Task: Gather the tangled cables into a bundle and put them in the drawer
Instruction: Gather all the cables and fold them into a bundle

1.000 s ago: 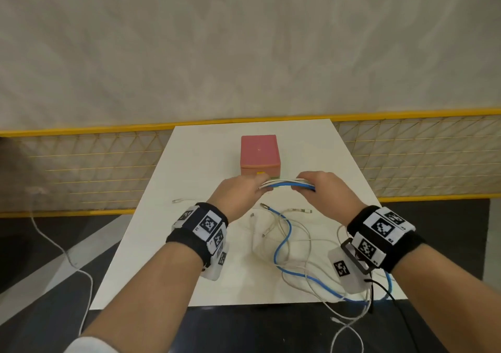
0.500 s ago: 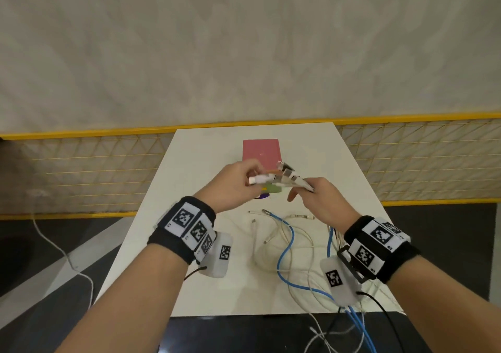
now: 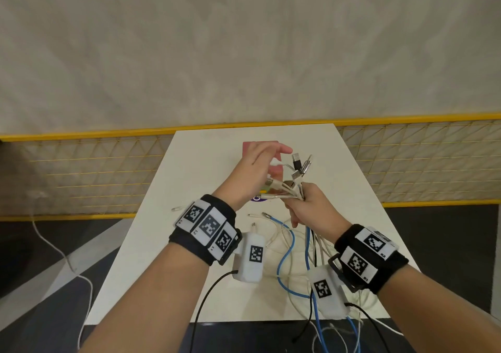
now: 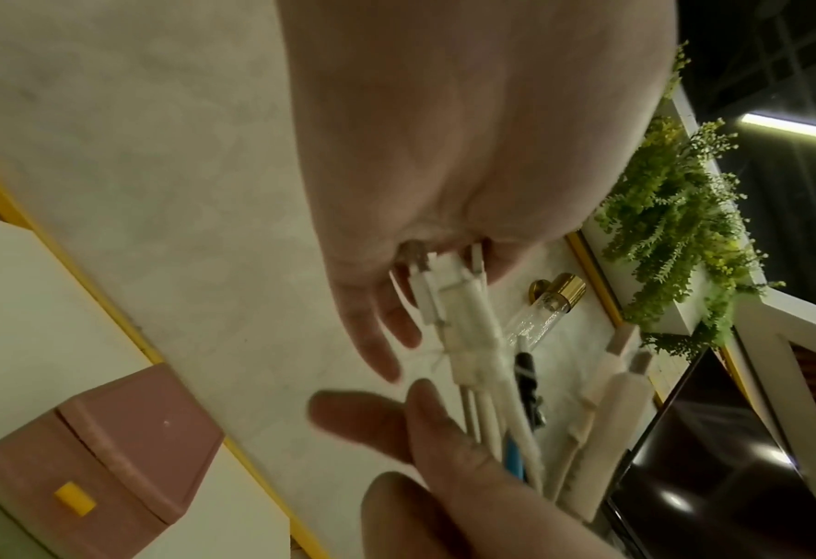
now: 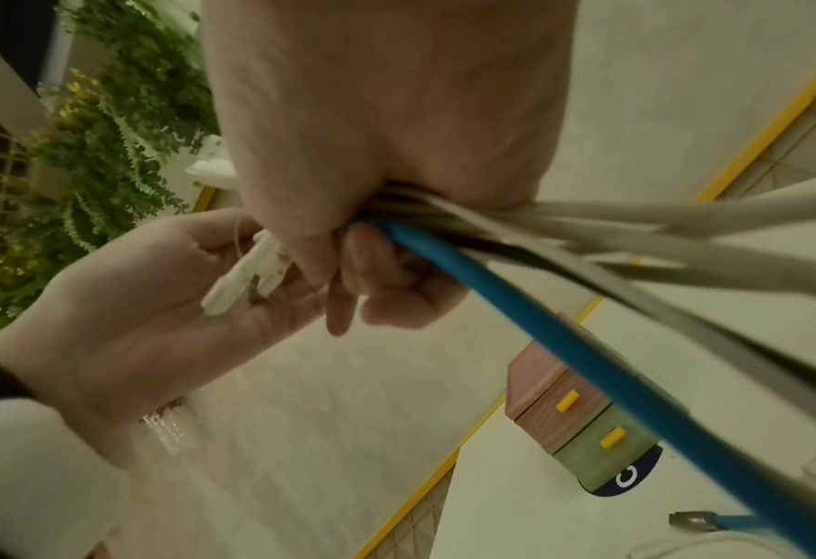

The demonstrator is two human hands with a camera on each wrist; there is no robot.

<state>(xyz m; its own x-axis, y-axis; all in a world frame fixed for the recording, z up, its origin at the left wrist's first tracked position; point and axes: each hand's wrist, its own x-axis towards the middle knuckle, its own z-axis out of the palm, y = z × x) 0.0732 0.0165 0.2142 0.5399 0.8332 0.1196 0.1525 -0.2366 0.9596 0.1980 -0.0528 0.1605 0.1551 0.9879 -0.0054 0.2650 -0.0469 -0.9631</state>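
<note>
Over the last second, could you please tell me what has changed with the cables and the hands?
The right hand has lifted the gathered white, blue and black cable ends off the white table and grips them upright. The left hand has opened and cups the plugs. The pink drawer box stays closed.

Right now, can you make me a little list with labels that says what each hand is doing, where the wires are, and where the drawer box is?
right hand: grips the cables in a bunch, plug ends sticking up
left hand: open, fingers spread beside the plug ends
loose part of cables: trails on the white table and over its near edge
blue cable: runs through the right hand's grip
drawer box: on the table behind the hands, drawers closed
</note>
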